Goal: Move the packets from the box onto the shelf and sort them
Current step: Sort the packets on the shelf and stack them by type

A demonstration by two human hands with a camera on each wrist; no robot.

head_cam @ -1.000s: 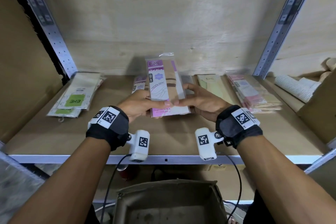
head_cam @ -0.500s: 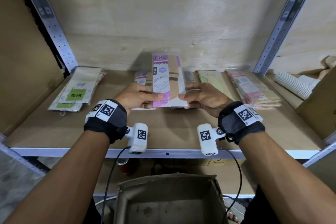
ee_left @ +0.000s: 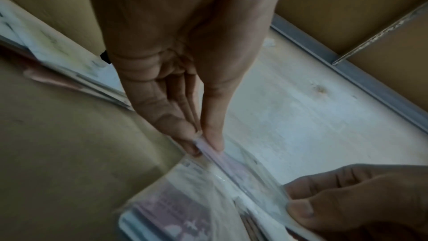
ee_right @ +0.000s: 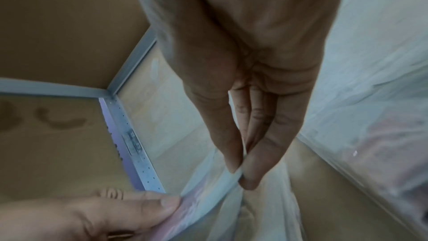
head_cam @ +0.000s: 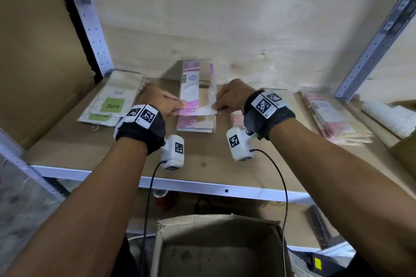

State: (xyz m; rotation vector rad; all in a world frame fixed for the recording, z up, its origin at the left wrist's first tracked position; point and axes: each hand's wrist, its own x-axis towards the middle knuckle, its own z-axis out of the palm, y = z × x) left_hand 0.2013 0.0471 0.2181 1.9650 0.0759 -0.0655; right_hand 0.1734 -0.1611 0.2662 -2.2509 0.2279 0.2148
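Note:
A purple and white packet (head_cam: 197, 90) is held just above a stack of like purple packets (head_cam: 195, 122) in the middle of the wooden shelf (head_cam: 202, 159). My left hand (head_cam: 162, 102) pinches the packet's left edge (ee_left: 209, 150) between thumb and fingers. My right hand (head_cam: 229, 96) pinches the right edge (ee_right: 231, 176) the same way. The cardboard box (head_cam: 221, 245) sits open below the shelf's front rail, and no packets show inside it.
A pile of green-labelled packets (head_cam: 112, 99) lies at the shelf's left end. Pink packets (head_cam: 333, 117) are stacked at the right, with another pile (head_cam: 236, 119) partly hidden behind my right wrist. Perforated metal uprights (head_cam: 90, 20) flank the bay. White ribbed fabric (head_cam: 389, 117) lies far right.
Both hands have carried the purple packet forward and down over the purple stack on the shelf. The view has shifted closer to the shelf.

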